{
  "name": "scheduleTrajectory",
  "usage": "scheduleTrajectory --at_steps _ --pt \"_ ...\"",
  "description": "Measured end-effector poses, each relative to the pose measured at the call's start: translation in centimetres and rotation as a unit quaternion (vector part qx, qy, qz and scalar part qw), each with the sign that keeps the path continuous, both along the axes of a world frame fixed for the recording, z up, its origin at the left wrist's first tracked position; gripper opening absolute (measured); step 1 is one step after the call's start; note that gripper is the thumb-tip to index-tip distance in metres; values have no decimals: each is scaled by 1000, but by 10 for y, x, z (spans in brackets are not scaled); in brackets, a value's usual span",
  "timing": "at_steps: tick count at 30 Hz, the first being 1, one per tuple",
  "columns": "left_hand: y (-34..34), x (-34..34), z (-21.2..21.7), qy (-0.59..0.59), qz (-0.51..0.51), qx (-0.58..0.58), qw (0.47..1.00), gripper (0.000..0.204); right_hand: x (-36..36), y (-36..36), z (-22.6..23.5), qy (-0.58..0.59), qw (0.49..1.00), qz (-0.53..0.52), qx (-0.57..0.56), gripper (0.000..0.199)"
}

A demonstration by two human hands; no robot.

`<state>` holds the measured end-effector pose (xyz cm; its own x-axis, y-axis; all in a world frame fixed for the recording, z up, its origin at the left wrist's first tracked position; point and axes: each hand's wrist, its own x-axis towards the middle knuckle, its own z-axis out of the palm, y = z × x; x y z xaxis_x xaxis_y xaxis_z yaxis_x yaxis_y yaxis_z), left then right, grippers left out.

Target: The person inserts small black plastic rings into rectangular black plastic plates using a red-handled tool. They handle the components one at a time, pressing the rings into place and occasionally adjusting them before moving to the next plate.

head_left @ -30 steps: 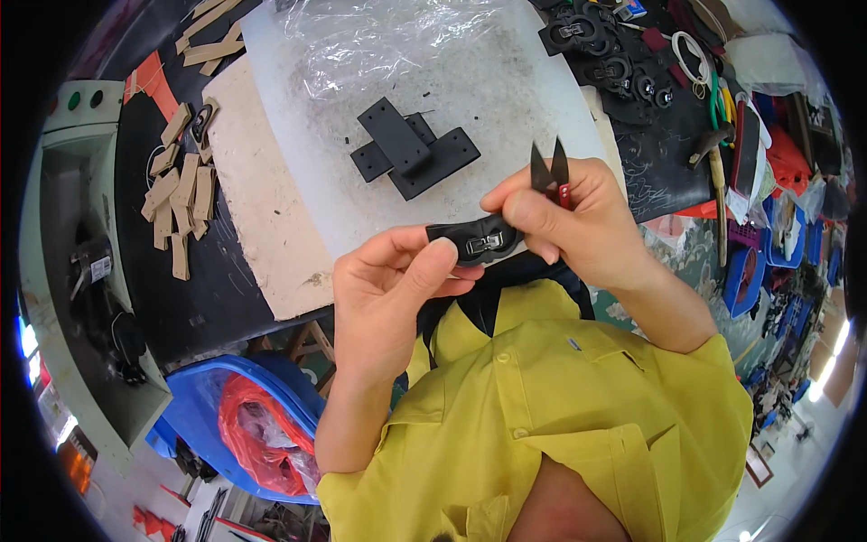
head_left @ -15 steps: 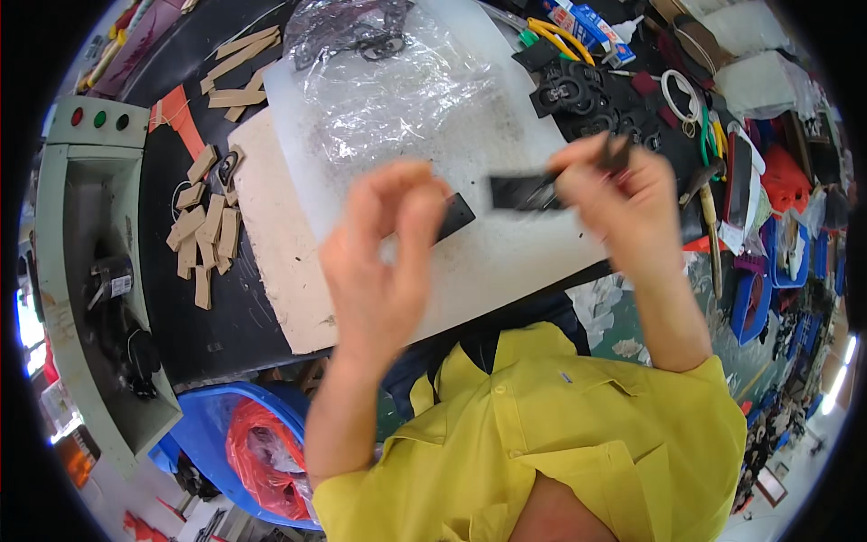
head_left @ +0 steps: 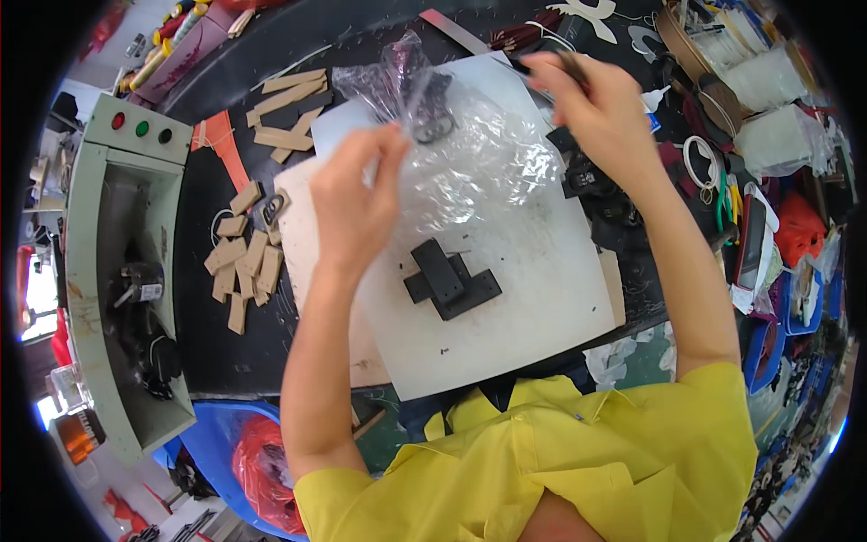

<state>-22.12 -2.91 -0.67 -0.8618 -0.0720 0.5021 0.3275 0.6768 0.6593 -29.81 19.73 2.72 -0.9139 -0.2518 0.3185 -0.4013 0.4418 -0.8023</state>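
Note:
My left hand (head_left: 357, 194) is raised over the left side of the white sheet (head_left: 551, 298), its fingertips pinched together at the edge of a crumpled clear plastic bag (head_left: 492, 172). Dark pieces and a black ring-shaped part show through the bag. My right hand (head_left: 601, 113), at the far right of the sheet, is closed around a slim dark tool (head_left: 574, 70); blur hides its kind. Several flat black rectangular pieces (head_left: 452, 280) with small holes lie crosswise in a loose stack on the sheet, apart from both hands.
Beige strips (head_left: 244, 266) lie in piles on the black table (head_left: 226, 352) at left, near an orange strip (head_left: 219, 149). A grey-green metal cabinet (head_left: 90, 271) borders the table. Below it stands a blue bin (head_left: 217, 434) with red plastic. Black parts and cords crowd the right side.
Both hands have moved away from me. The black piece from my right hand now lies stacked with others on the sheet. My left hand has reached the bag; the sheet sits nearer me.

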Motion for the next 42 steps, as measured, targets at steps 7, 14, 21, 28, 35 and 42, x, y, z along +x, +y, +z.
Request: scheduleTrajectory --at_steps 7,14,21,28,35,42 --pt "-3 21 -23 21 -113 -82 990 3 -121 -120 -57 -52 986 -19 157 48" --pt "-17 39 -25 -9 -60 154 986 10 -90 -129 -17 83 985 134 64 27" --pt "-31 -7 -5 -76 106 312 941 31 -54 -87 7 -2 984 176 12 26" --pt "-29 -23 32 62 45 199 977 13 -55 -53 8 -69 984 146 -78 20" --pt "-22 -24 86 125 -5 356 926 17 -46 -61 59 -54 977 102 -181 25" --pt "-33 -24 83 56 -99 337 935 71 -30 -71 92 -162 929 156 -293 29"
